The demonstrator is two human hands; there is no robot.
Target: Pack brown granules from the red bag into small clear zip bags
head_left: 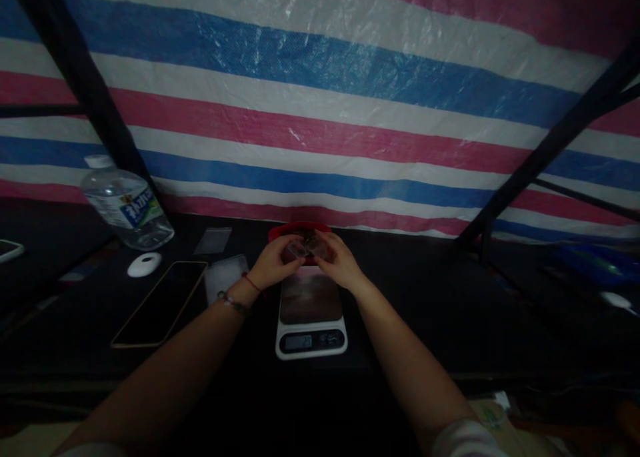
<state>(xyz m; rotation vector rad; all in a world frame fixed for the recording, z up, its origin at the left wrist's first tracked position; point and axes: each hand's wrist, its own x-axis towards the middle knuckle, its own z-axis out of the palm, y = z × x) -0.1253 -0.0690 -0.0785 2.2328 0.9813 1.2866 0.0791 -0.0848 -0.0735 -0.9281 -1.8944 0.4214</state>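
My left hand (274, 261) and my right hand (341, 259) meet over the far end of a small white kitchen scale (311, 342). Between them they pinch a small clear plastic bag (306, 246), its shape partly hidden by my fingers. Just behind it stands a red bowl (275, 231) with dark contents too dim to make out. The scale's metal plate is partly visible below my hands, and its display is lit with small digits. A red string and a beaded bracelet circle my left wrist.
Left of the scale lie clear plastic bags (225, 275), a flat clear packet (213, 241), a phone (159, 305) and a white mouse (145, 264). A large water bottle (127, 203) stands behind them. Striped sheeting (320, 137) and dark metal posts (530, 137) border the black table.
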